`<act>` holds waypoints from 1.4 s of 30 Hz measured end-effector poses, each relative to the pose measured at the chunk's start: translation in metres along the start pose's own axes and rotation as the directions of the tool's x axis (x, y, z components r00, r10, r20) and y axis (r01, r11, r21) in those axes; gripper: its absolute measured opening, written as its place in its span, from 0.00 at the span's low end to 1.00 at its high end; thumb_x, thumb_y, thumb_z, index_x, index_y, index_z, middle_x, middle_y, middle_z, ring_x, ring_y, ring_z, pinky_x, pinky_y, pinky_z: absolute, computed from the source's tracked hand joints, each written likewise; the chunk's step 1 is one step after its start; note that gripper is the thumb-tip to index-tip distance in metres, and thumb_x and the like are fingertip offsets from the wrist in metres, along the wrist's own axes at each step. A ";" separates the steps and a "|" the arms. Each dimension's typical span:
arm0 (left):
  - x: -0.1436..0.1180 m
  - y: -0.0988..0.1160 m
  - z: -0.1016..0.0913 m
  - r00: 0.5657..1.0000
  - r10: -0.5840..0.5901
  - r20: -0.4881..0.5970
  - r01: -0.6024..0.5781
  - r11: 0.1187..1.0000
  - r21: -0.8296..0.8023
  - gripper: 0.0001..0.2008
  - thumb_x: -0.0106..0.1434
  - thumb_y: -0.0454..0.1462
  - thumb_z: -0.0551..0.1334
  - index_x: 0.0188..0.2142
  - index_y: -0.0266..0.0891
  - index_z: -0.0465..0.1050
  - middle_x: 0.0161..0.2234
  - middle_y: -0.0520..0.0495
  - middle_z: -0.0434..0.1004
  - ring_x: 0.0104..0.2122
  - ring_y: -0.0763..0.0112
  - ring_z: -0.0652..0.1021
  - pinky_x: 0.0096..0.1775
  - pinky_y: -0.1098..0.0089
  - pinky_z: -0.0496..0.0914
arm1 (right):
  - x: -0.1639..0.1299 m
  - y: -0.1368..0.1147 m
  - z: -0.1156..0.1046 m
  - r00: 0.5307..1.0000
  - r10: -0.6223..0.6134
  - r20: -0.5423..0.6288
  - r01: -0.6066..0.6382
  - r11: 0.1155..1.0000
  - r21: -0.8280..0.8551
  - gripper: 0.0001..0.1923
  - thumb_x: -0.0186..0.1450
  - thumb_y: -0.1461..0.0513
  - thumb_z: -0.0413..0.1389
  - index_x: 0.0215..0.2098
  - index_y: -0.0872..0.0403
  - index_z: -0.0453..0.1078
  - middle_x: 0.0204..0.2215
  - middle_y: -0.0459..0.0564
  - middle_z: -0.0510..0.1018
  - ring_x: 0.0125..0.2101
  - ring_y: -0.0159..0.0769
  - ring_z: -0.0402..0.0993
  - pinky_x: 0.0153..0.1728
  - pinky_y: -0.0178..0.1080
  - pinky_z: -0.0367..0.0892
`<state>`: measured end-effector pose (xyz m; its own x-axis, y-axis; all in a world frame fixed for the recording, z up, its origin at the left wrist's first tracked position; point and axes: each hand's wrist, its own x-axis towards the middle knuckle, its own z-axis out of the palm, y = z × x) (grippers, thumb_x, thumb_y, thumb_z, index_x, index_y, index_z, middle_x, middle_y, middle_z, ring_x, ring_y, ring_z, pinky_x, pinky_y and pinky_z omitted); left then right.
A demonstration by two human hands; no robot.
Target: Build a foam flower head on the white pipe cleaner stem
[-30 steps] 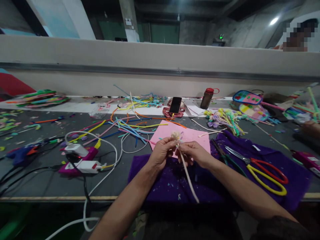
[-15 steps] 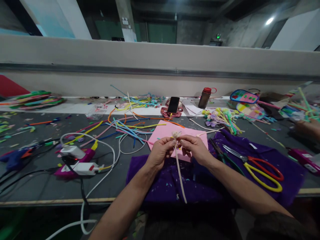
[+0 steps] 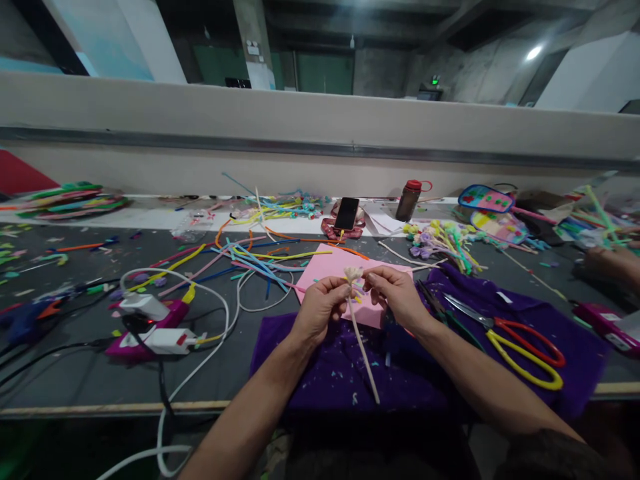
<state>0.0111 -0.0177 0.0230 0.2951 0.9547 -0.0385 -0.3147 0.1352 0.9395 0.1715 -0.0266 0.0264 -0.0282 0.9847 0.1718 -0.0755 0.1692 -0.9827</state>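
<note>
A cream pipe-cleaner flower (image 3: 353,274) with a long straight stem (image 3: 365,357) stands between my hands, its stem slanting down over the purple cloth. My left hand (image 3: 320,308) pinches it just below the head with thumb and forefinger. Close on the other side is my right hand (image 3: 397,297), its thumb and forefinger drawn together a little apart from the flower head; whether anything tiny is between them I cannot make out. Beneath both hands lies a pink sheet (image 3: 325,263) with small yellow and purple bits on it, partly over the purple cloth (image 3: 320,373).
Red-and-yellow scissors (image 3: 525,340) and dark-handled pliers (image 3: 445,313) lie at right. A power strip (image 3: 165,320) with cables and a glue gun (image 3: 35,317) are left. Loose pipe cleaners (image 3: 250,257), a phone (image 3: 347,213) and a bottle (image 3: 409,201) sit behind. Another person's hand (image 3: 613,263) shows far right.
My right hand has drawn slightly right, away from the flower head, which shows more fully. The stem's lower end has swung a little to the right. My left hand keeps its pinch.
</note>
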 end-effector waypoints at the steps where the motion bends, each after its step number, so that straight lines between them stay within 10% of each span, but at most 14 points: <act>1: 0.000 0.000 0.000 1.000 -0.004 -0.002 0.004 1.000 -0.005 0.14 0.47 0.42 0.67 0.28 0.34 0.68 0.22 0.52 0.73 0.13 0.85 0.63 0.13 0.80 0.51 | 0.000 0.000 0.000 1.000 0.003 -0.003 -0.003 1.000 0.010 0.13 0.57 0.55 0.56 0.33 0.57 0.70 0.23 0.46 0.73 0.15 0.24 0.63 0.12 0.27 0.51; 16: -0.001 0.007 -0.003 0.996 -0.091 -0.016 0.086 0.976 -0.202 0.14 0.44 0.37 0.69 0.30 0.35 0.69 0.22 0.54 0.71 0.15 0.87 0.64 0.15 0.82 0.52 | -0.007 0.003 0.008 0.985 0.067 0.158 -0.055 0.996 -0.074 0.12 0.56 0.56 0.57 0.33 0.56 0.69 0.16 0.39 0.65 0.13 0.23 0.56 0.13 0.28 0.53; 35: -0.006 0.000 0.007 0.896 0.423 -0.134 -0.318 0.822 0.472 0.08 0.50 0.39 0.65 0.27 0.36 0.71 0.24 0.50 0.73 0.24 0.74 0.72 0.28 0.74 0.65 | -0.009 -0.001 0.017 0.999 0.047 0.011 -0.047 0.997 0.062 0.12 0.55 0.56 0.58 0.21 0.58 0.71 0.11 0.41 0.63 0.12 0.22 0.55 0.12 0.29 0.45; 42: -0.004 0.000 0.003 0.798 0.575 -0.180 -0.422 0.746 0.515 0.07 0.52 0.38 0.63 0.29 0.37 0.71 0.25 0.52 0.72 0.25 0.75 0.72 0.29 0.74 0.67 | -0.013 -0.001 0.021 0.995 0.056 0.078 -0.062 0.996 0.067 0.15 0.56 0.54 0.57 0.34 0.57 0.75 0.21 0.45 0.72 0.14 0.22 0.59 0.13 0.28 0.49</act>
<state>0.0132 -0.0220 0.0245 -0.1084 0.8872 0.4484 0.1050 -0.4383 0.8927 0.1507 -0.0401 0.0272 -0.1105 0.9865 0.1212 -0.1407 0.1052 -0.9845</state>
